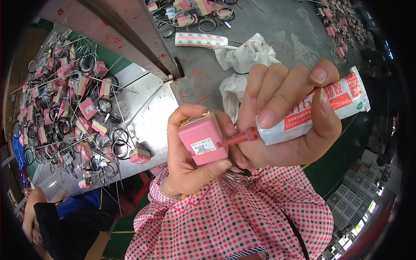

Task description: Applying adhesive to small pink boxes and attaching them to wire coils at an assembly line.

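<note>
My left hand (190, 173) is closed round a small pink box-shaped thermostat (203, 141) with a white label on its face and brassy metal along its top edge. In my right hand (290, 108) lies a white and red adhesive tube (320, 108), squeezed between thumb and fingers. The tube's red pointed nozzle (238, 138) reaches left, its tip at a small hole on the right side of the pink face. Whether the tip goes into the hole or only touches it I cannot tell. Below my hands, thin coiled wire (236, 175) hangs partly hidden.
A large heap of similar pink thermostats (86, 108) with black coils and thin rods covers the metal table (151, 99) on the left. A metal post (143, 39) rises beside it. White cloths (249, 54) and a label strip (201, 40) lie ahead. A person (65, 225) sits lower left.
</note>
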`<state>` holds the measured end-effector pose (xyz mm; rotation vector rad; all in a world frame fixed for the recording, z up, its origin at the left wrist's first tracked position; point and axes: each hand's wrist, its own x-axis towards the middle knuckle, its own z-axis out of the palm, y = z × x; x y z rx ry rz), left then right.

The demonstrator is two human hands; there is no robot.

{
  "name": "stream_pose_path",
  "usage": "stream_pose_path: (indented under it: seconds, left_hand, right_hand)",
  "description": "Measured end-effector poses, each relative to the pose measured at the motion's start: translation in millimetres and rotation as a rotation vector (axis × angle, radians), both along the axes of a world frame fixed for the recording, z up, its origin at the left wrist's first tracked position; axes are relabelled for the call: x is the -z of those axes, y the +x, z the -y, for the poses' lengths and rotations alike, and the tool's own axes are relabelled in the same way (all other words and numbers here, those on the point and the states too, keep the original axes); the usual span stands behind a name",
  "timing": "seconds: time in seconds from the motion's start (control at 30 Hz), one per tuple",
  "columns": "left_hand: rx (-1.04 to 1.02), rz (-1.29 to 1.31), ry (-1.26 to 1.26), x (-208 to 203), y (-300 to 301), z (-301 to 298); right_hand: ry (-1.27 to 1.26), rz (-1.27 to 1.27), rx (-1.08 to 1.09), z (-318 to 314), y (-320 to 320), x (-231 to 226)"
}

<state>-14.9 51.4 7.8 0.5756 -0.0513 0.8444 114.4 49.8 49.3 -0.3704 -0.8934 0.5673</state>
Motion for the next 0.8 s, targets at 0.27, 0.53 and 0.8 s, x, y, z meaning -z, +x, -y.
stream_pose_path:
  seconds: [0.27,0.53,0.8]
  left_hand:
    - [-0.017,-0.107,0.023,-7,1,3]
    - [-0.118,-0.331,0.115,-9,-2,0]
    - [-0.058,-0.296,0.06,-6,-2,-4]
  right_hand:
    - [-0.127,0.28,-0.08,4,7,-25]
    - [-0.238,0.378,0.241,21,-6,-17]
    - [0.015,0.439,0.463,18,-16,-8]
